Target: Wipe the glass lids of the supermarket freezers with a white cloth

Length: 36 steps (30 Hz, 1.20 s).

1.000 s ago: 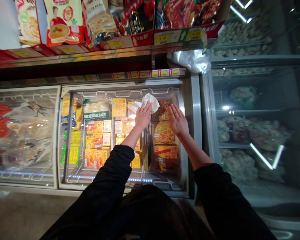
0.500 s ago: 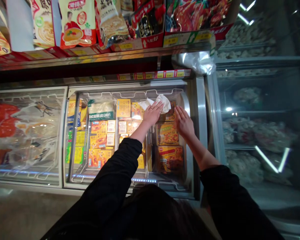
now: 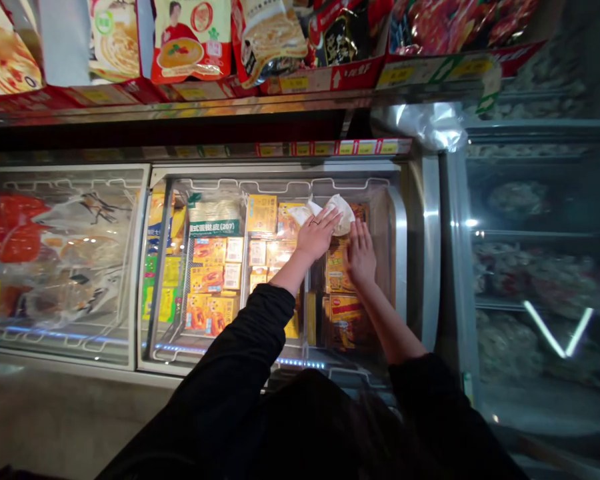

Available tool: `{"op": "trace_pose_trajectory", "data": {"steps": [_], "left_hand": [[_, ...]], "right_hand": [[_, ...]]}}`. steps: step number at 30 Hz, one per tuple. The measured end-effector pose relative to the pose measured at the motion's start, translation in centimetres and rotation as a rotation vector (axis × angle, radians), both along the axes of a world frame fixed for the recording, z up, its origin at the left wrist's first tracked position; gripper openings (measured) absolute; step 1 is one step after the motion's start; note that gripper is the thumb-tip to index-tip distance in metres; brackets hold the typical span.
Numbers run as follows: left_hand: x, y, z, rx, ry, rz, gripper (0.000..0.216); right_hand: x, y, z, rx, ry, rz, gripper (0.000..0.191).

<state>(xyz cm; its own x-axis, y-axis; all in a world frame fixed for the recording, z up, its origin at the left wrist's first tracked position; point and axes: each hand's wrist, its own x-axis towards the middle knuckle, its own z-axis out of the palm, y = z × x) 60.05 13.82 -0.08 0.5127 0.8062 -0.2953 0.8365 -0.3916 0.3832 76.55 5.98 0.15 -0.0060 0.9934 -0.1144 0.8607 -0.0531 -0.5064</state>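
My left hand (image 3: 320, 232) lies over a bunched white cloth (image 3: 343, 215), its fingers stretched across it and pressing it down near the back right of the chest freezer's clear lid (image 3: 290, 183). Parts of the cloth stick out beyond the fingertips on both sides. Close beside it on the right, my right hand (image 3: 361, 257) is flat with straight fingers, its tips near the cloth's edge and nothing seen in it. Below the hands, yellow-brown food boxes (image 3: 343, 310) are stacked in the freezer, partly hidden by my right hand and forearm.
A green-and-white bag (image 3: 214, 220) and several small yellow boxes (image 3: 207, 279) fill wire baskets on the left. Another freezer section (image 3: 65, 247) adjoins there. Bagged foods (image 3: 193, 40) line a shelf above. To the right stands a glass-topped freezer (image 3: 535, 267).
The view has shifted, so the freezer sits further right in the picture. My right hand has moved left across the lid, closer to my left hand. The left stays on the cloth.
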Motion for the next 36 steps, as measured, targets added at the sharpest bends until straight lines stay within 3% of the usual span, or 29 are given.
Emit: {"op": "trace_pose_trajectory", "data": {"steps": [2,4,8,12,14,17,21,23,26,31,33,36], "left_hand": [[-2.3,1.4,0.0,0.003,0.022,0.057,0.064],[-4.6,1.2,0.3,-0.003,0.053,0.118,0.065],[-6.7,-3.2,1.3,-0.038,0.083,0.180,0.066],[-5.6,-6.5,1.5,-0.035,0.038,0.107,0.064],[-4.8,-5.9,1.1,-0.031,0.013,0.043,0.065],[-5.0,-2.5,0.3,-0.020,-0.017,-0.041,0.066],[-8.0,1.9,-0.2,-0.006,-0.001,0.011,0.068],[-10.0,2.3,0.0,-0.009,0.029,0.089,0.070],[-11.9,-0.3,0.7,-0.024,0.081,0.204,0.070],[-9.8,-6.6,1.5,-0.084,0.087,0.174,0.065],[-8.4,-6.8,1.3,-0.065,0.050,0.103,0.064],[-7.6,-3.9,0.8,-0.023,-0.009,-0.018,0.063]], "right_hand": [[-2.9,0.2,-0.6,-0.036,0.042,-0.007,0.065],[-5.1,0.6,-1.0,-0.068,0.065,-0.050,0.065],[-7.1,1.1,-1.3,-0.087,0.065,-0.124,0.065],[-7.0,0.9,-1.3,-0.101,0.038,-0.130,0.065],[-6.8,0.8,-1.5,-0.113,0.029,-0.119,0.067],[-6.8,0.8,-1.9,-0.103,0.028,-0.119,0.066],[-6.8,0.6,-2.5,-0.046,0.023,-0.129,0.063],[-6.8,0.6,-2.8,-0.030,0.019,-0.130,0.063],[-6.8,0.5,-2.9,-0.020,0.007,-0.136,0.063],[-7.1,0.4,-3.0,-0.002,-0.070,-0.131,0.063],[-7.1,0.4,-3.1,0.000,-0.096,-0.120,0.063],[-7.0,0.6,-3.2,-0.008,-0.136,-0.118,0.062]]}}
